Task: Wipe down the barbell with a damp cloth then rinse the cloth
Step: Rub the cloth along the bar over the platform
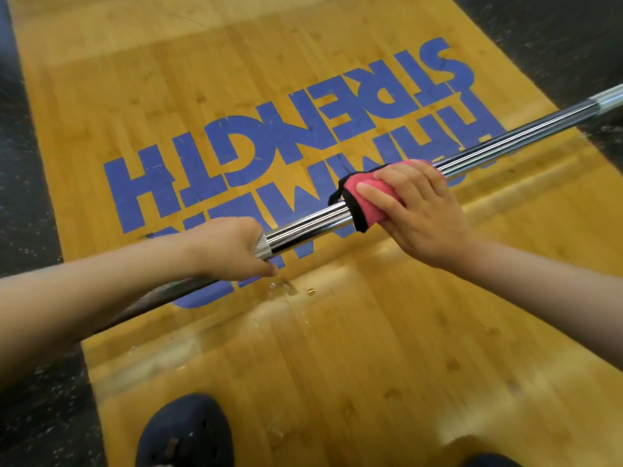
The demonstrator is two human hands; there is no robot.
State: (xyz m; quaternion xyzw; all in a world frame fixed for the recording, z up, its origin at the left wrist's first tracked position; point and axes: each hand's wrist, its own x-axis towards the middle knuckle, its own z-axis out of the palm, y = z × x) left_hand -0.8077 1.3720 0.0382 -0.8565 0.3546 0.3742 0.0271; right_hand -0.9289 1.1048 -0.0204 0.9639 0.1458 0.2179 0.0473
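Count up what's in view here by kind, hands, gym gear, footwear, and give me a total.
Hands: 2 (left hand, right hand)
Barbell: 1
Pink cloth: 1
Dark shoes: 2 (left shoe, right shoe, barely in view at the bottom edge)
Total: 6

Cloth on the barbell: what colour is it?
The cloth is pink with black edging; head view.
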